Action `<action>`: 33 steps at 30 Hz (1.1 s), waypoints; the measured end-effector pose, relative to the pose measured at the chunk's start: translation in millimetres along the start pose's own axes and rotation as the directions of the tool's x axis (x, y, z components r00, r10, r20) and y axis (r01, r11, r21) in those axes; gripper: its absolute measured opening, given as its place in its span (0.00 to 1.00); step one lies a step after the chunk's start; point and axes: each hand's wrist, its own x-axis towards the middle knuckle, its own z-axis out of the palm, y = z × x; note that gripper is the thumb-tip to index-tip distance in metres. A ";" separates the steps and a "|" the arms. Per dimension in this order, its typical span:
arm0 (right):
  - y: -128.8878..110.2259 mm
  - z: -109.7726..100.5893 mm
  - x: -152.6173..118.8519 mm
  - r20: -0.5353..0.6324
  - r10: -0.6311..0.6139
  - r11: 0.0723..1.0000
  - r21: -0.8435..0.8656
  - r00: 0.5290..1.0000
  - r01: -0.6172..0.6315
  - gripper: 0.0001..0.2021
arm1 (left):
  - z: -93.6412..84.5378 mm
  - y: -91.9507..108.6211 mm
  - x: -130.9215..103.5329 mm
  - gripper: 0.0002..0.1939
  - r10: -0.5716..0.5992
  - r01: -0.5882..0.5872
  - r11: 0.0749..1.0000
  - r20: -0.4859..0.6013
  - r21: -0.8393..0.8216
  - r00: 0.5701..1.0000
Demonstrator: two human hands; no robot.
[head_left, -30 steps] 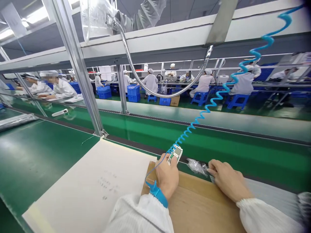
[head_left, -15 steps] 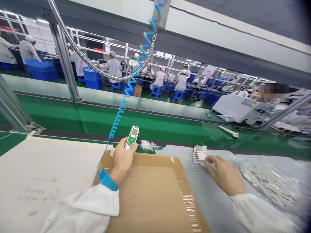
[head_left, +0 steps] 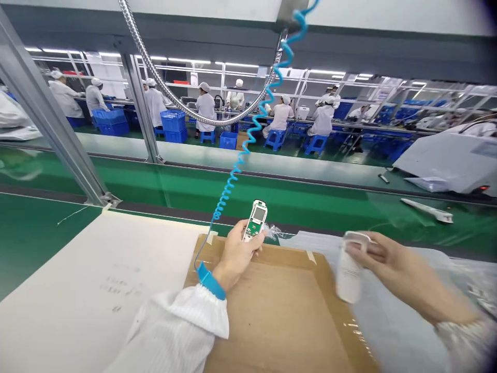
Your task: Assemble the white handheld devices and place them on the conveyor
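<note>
My left hand (head_left: 237,255) is closed around a white handheld device casing (head_left: 257,220) with a small grey screen and a green circuit board exposed. It holds the device upright over the far edge of the cardboard (head_left: 272,321). A blue wrist strap (head_left: 210,281) circles that wrist, tied to a coiled blue cord (head_left: 229,191). To the right, my right hand (head_left: 396,264) grips a white plastic shell (head_left: 349,277) with an opening near its top. The shell is blurred and hangs beside the cardboard's right edge, apart from the device.
A green conveyor belt (head_left: 310,204) runs behind the bench, with a long white part (head_left: 427,210) on it. Crumpled clear plastic (head_left: 275,231) lies behind the device. At right is a bag of small white parts (head_left: 479,290). A metal post (head_left: 50,103) stands at left.
My right hand has lifted a white shell from where several lay nested on the foam sheet, and turned it upright. My left hand still holds the device. The camera view has turned leftward and levelled.
</note>
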 end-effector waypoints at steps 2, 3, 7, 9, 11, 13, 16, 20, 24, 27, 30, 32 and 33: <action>-39.0 28.0 12.2 0.117 0.326 0.832 0.435 0.938 -0.343 0.12 | 0.3 -0.7 -1.2 0.25 -0.004 0.006 0.998 -0.021 0.070 1.000; -56.8 44.6 16.6 0.170 0.399 0.700 0.578 0.901 -0.419 0.16 | 0.4 -1.2 -1.7 0.26 -0.002 0.005 0.994 -0.031 0.109 1.000; -106.0 106.1 21.2 0.291 0.477 0.279 0.845 0.830 -0.457 0.20 | 1.6 -2.7 -3.2 0.27 0.014 -0.012 0.979 -0.010 0.203 1.000; -117.1 122.7 17.5 0.325 0.424 0.154 0.894 0.845 -0.421 0.21 | 2.2 -1.9 -3.8 0.25 0.008 0.000 0.969 -0.030 0.247 1.000; -120.1 128.1 12.7 0.371 0.315 0.080 0.907 0.873 -0.414 0.25 | 2.6 0.2 -3.9 0.20 -0.048 0.065 0.962 -0.072 0.264 0.996; -116.9 125.8 8.7 0.415 0.208 0.055 0.899 0.886 -0.434 0.29 | 2.6 2.2 -3.4 0.17 -0.131 0.146 0.960 -0.078 0.239 0.988; -106.8 120.0 5.7 0.432 0.166 0.094 0.888 0.887 -0.450 0.29 | 1.8 0.9 -1.1 0.16 -0.133 0.140 0.960 -0.043 0.242 0.990; -96.9 122.9 5.5 0.403 0.202 0.115 0.895 0.892 -0.431 0.29 | -0.1 -8.4 2.4 0.18 0.072 -0.040 0.925 -0.072 0.378 0.995; -92.8 132.3 6.5 0.349 0.266 0.136 0.910 0.899 -0.393 0.31 | -0.5 -12.1 -1.0 0.17 0.230 -0.208 0.838 0.018 0.504 0.973; -90.7 135.0 6.4 0.327 0.304 0.164 0.907 0.895 -0.388 0.31 | 1.1 -9.6 -6.5 0.17 0.262 -0.266 0.782 0.090 0.563 0.961; -89.9 133.2 6.1 0.327 0.313 0.167 0.905 0.892 -0.390 0.31 | 2.6 -6.7 -9.2 0.17 0.252 -0.253 0.764 0.087 0.593 0.964; -90.2 130.6 6.2 0.327 0.305 0.160 0.908 0.894 -0.387 0.30 | 2.7 -5.9 -9.1 0.17 0.226 -0.231 0.790 0.080 0.568 0.971; -90.5 129.2 6.3 0.334 0.298 0.157 0.907 0.894 -0.391 0.30 | 2.6 -5.9 -8.6 0.17 0.212 -0.222 0.808 0.082 0.546 0.974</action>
